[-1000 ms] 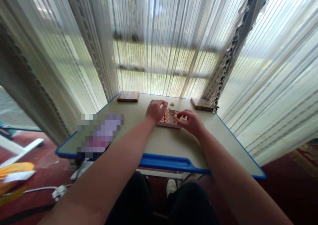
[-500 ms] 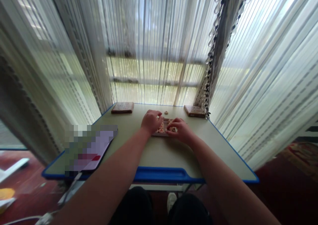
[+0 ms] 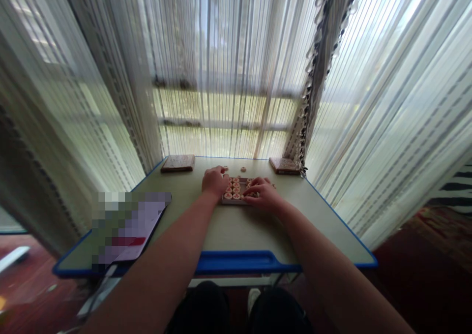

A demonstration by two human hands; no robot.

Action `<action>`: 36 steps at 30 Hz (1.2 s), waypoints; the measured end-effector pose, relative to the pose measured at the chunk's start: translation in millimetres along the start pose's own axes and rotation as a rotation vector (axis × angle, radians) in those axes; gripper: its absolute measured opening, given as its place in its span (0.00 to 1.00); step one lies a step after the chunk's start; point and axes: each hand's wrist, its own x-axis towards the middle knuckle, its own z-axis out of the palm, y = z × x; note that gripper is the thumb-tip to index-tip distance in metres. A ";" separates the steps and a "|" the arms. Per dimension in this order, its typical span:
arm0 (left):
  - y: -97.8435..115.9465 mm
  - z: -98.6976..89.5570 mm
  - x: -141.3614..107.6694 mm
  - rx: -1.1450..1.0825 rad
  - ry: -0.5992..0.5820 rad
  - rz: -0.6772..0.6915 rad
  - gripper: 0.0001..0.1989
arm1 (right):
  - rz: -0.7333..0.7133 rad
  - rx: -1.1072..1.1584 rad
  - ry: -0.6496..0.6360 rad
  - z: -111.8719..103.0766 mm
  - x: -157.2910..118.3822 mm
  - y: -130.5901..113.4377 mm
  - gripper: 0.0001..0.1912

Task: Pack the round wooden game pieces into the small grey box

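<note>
Round wooden Chinese chess pieces (image 3: 236, 190) with red characters lie in rows in a shallow open box (image 3: 233, 202) at the middle of the table. My left hand (image 3: 214, 180) is at the box's left edge, its fingers bent with a gap between thumb and forefinger. Close to its fingertips is a loose chess piece (image 3: 226, 167) behind the box. My right hand (image 3: 263, 193) reaches over the right part of the box, fingers curled down onto a chess piece (image 3: 244, 197). This hand hides several pieces there. Another loose piece (image 3: 243, 168) lies on the table behind the box.
On the blue-edged table (image 3: 236, 230), a flat wooden box (image 3: 178, 163) lies back left and a similar one (image 3: 284, 166) back right. A partly blurred tablet-like device (image 3: 147, 226) lies front left, with a cable below it. Striped curtains (image 3: 228, 78) hang behind the table.
My left hand has drawn left, off the box, uncovering rows of pieces and a loose piece behind it. My right hand stays over the box's right part. The view has shifted slightly.
</note>
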 end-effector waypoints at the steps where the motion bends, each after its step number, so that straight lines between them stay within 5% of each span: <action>1: 0.0 0.4 0.3 0.001 -0.004 0.005 0.12 | 0.017 -0.006 -0.009 -0.4 -0.3 -0.1 0.11; 22: 4.7 -2.6 -0.2 0.010 -0.043 0.052 0.13 | 0.061 -0.044 -0.035 0.9 4.0 -3.7 0.09; 36: 8.4 -3.6 -0.1 0.030 -0.077 0.084 0.14 | -0.136 -0.033 -0.003 -5.5 0.0 -6.5 0.07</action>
